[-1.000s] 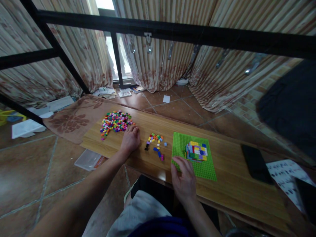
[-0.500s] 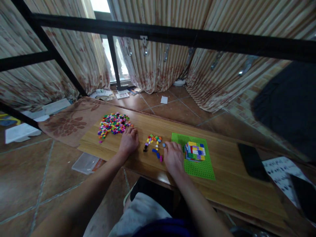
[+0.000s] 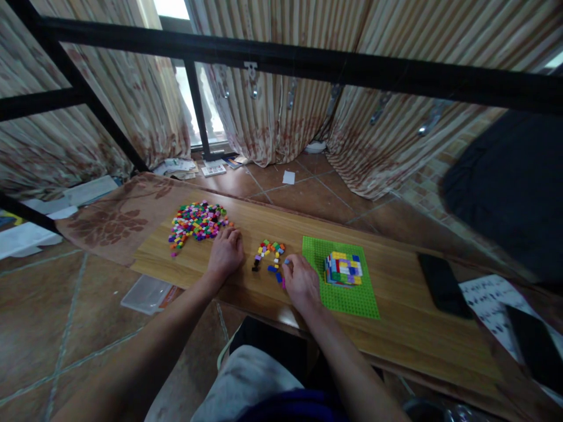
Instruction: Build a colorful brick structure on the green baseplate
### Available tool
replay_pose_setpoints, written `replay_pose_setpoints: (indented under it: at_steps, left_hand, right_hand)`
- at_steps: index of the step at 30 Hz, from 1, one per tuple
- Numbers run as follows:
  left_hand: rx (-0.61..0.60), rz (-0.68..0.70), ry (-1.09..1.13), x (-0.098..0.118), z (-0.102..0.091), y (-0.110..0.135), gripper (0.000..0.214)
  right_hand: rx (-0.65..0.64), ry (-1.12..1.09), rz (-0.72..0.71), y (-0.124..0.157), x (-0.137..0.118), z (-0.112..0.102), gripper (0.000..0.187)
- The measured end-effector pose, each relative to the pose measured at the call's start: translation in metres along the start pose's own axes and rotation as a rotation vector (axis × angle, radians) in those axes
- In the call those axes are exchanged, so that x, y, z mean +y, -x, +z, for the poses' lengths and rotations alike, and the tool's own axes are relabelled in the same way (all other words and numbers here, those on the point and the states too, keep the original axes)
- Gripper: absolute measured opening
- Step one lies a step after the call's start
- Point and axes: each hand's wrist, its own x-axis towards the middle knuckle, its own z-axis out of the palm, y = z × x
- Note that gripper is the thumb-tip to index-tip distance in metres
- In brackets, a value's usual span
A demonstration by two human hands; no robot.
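Observation:
My right hand [image 3: 302, 282] is over the wooden table, left of the green baseplate [image 3: 369, 299]. Its thumb and fingers are closed on a small blue-grey toy brick [image 3: 287, 262]. On the baseplate stands a block built of bricks in many colours [image 3: 343, 269]. My left hand [image 3: 226, 251] rests on the wood with its fingers curled together; what they hold, if anything, is hidden. Just beyond it lies a pile of mixed bricks [image 3: 197, 221]. Between my hands is a loose group of bricks [image 3: 270, 247], with blue bricks [image 3: 273, 269] on its near side.
A black flat object [image 3: 444, 284] lies at the table's right end, beside a printed sheet [image 3: 492, 299]. A clear plastic box [image 3: 147, 293] is on the floor at the near left. A black metal rail [image 3: 281, 53] crosses in front of the curtains.
My right fingers have closed round the blue-grey brick, which lay beside them on the table. My left hand stays in place by the pile. The view has shifted slightly.

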Motion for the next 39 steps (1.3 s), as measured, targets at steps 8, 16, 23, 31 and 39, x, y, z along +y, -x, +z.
replay_pose_setpoints:
  at_steps: [8,16,23,31,39]
  left_hand:
    - [-0.003,0.025,0.016,-0.003,0.0,-0.001,0.025]
    - [0.013,0.023,0.021,-0.006,0.003,-0.001,0.027]
    - [0.009,0.02,0.041,-0.004,0.001,-0.002,0.029]
    - [0.0,0.022,0.041,-0.005,0.0,-0.003,0.029]
    - [-0.002,0.027,0.023,-0.004,0.0,-0.003,0.027]
  right_hand:
    - [0.126,-0.343,0.086,0.03,-0.004,-0.036,0.02]
    - [0.303,-0.237,0.204,0.049,0.041,-0.08,0.029]
    - [0.365,-0.067,0.103,0.035,0.065,-0.096,0.029]
    - [0.36,0.031,0.15,0.03,0.071,-0.094,0.026]
    - [0.363,0.015,0.129,0.031,0.072,-0.095,0.027]
